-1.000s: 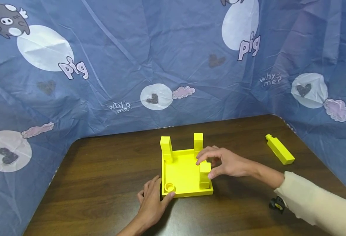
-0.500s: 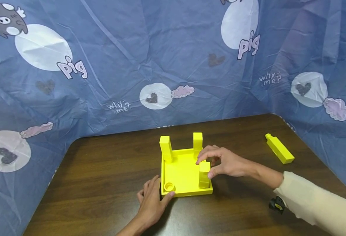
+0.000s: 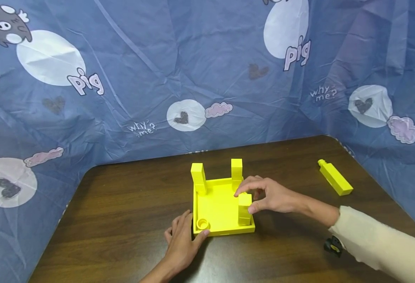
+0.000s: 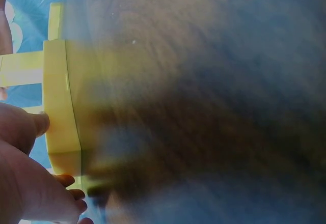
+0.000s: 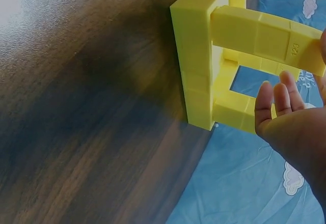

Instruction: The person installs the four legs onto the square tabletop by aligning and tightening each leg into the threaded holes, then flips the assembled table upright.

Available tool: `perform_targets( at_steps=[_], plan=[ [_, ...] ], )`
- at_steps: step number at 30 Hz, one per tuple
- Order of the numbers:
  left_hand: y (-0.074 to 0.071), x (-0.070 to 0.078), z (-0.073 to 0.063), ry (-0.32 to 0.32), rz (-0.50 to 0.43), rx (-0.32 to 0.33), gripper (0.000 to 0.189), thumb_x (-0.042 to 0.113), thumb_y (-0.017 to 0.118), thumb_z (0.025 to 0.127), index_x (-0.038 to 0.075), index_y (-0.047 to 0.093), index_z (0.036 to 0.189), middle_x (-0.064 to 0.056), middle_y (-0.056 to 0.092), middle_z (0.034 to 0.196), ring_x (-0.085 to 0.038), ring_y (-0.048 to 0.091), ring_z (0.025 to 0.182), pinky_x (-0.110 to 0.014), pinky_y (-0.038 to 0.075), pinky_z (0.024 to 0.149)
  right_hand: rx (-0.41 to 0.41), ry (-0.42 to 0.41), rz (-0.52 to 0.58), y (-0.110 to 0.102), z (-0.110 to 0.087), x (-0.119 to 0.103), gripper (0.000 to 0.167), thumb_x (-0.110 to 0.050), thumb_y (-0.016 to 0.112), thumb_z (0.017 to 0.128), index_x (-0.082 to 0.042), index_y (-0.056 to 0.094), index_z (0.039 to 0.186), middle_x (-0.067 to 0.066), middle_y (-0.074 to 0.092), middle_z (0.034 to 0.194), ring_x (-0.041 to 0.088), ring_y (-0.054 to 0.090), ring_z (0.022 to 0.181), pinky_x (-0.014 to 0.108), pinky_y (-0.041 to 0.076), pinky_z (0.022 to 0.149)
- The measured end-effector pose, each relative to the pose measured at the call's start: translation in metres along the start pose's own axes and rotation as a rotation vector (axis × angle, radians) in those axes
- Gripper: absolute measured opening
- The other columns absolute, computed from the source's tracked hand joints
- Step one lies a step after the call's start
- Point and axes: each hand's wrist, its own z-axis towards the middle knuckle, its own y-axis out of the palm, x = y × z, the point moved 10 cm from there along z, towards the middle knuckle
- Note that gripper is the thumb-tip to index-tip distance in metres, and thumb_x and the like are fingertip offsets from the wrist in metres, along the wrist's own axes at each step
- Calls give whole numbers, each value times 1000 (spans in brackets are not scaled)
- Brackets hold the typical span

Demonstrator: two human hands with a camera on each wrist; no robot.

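Observation:
A yellow square toy tabletop [image 3: 218,206] lies upside down, its raised rim upward. Yellow legs rise from three corners: the far left leg [image 3: 198,179], the far right leg [image 3: 236,175] and the near right leg [image 3: 244,210]. At the near left corner is a bare round socket [image 3: 203,224]. My left hand [image 3: 183,243] grips that corner, thumb on the front side [image 4: 58,112] and fingers along the left side. My right hand [image 3: 269,194] pinches the upper end of the near right leg between thumb and index finger; its other fingers [image 5: 275,99] extend free.
A loose yellow leg [image 3: 335,179] with a threaded end lies at the right of the brown wooden table [image 3: 122,212]. Blue printed cloth [image 3: 150,78] hangs behind and beside the table. A small black object [image 3: 333,246] shows beneath my right sleeve.

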Motion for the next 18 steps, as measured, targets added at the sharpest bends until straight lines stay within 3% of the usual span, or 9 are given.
perform_targets(
  at_steps=[3, 10, 18],
  plan=[
    [-1, 1, 0, 2, -5, -3, 59, 39, 66, 90, 5, 47, 135, -17, 40, 146, -35, 31, 132, -58, 17, 94, -16, 6, 17, 2, 0, 1, 40, -13, 78, 80, -16, 67, 118, 1, 60, 120, 35, 45, 112, 43, 45, 80],
    [1, -2, 0, -11, 8, -11, 60, 39, 66, 90, 6, 47, 136, -16, 39, 146, -34, 30, 132, -59, 16, 94, -23, 34, -31, -4, 0, -4, 54, -17, 82, 76, -17, 63, 127, -1, 58, 124, 25, 46, 110, 42, 48, 83],
    [0, -1, 0, 1, 2, -10, 60, 40, 65, 90, 6, 47, 135, -17, 39, 146, -35, 30, 132, -59, 16, 94, -12, 87, -24, -19, -6, -5, 56, -19, 81, 76, -21, 61, 128, -3, 57, 126, 28, 47, 110, 52, 44, 92]
  ],
)
